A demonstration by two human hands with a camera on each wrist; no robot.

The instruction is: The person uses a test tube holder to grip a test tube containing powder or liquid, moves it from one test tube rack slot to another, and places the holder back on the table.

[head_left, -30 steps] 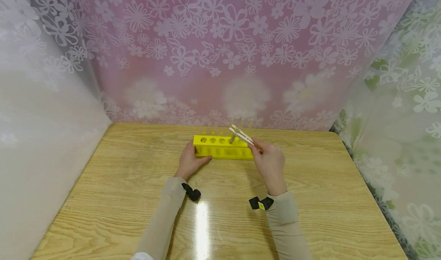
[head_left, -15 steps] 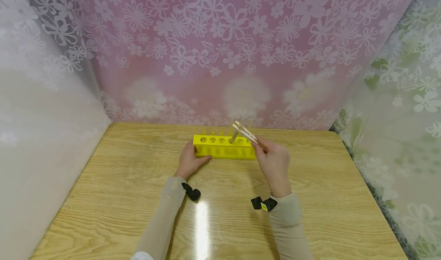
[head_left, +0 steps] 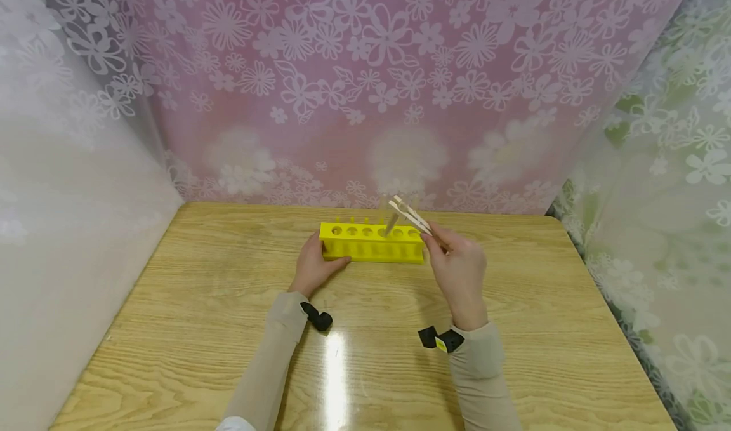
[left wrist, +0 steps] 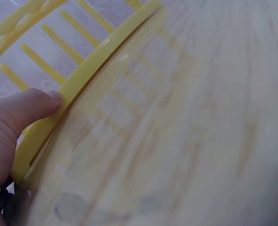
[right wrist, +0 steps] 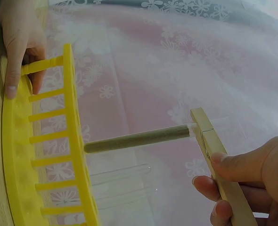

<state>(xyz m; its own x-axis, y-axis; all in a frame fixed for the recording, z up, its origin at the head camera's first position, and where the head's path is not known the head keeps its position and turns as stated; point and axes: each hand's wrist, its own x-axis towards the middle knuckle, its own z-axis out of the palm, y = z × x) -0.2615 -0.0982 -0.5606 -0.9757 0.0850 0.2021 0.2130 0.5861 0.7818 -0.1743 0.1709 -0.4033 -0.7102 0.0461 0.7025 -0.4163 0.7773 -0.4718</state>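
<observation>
Left hand (head_left: 313, 267): wrapped round the left end of the yellow rack (head_left: 374, 251), thumb resting on the near edge of its base. Rack upright on the wooden tabletop (head_left: 228, 304). Possible fault here: sliding or tipping under a sideways knock, with steadying seen at one end only; likeliest cause, a slackened left grip.

Right of mid-rack: filled tube (right wrist: 136, 140), grey-brown inside, tilted with its top leaning right, rounded lower end at or just above the top plate. Whether inside a hole or free of it: cannot tell. Nature of the fill: unclear too. Main hazard, in my judgement: snagging of the lower end on a hole rim, from the lean; possible results, cracking or spilling under side load.

Close by, toward the rack's right end: clear tubes (right wrist: 122, 174), two visible in the right wrist view, standing in the rack. Possible clink or chip from a swing of the filled tube; easy to misjudge, being so faint to the eye.

At the upper end of the filled tube: wooden clip (right wrist: 213, 142), tips clamped across it. Likely weak point: narrow contact, allowing pivot or slip. Probable trigger, too hard a squeeze on the tail, spreading the tips.

Far right: right hand (head_left: 459, 269), pinching the clip between thumb and fingers, apart from the tube itself. Small wrist twist likely to mean larger sway at the tube's lower end.
</observation>
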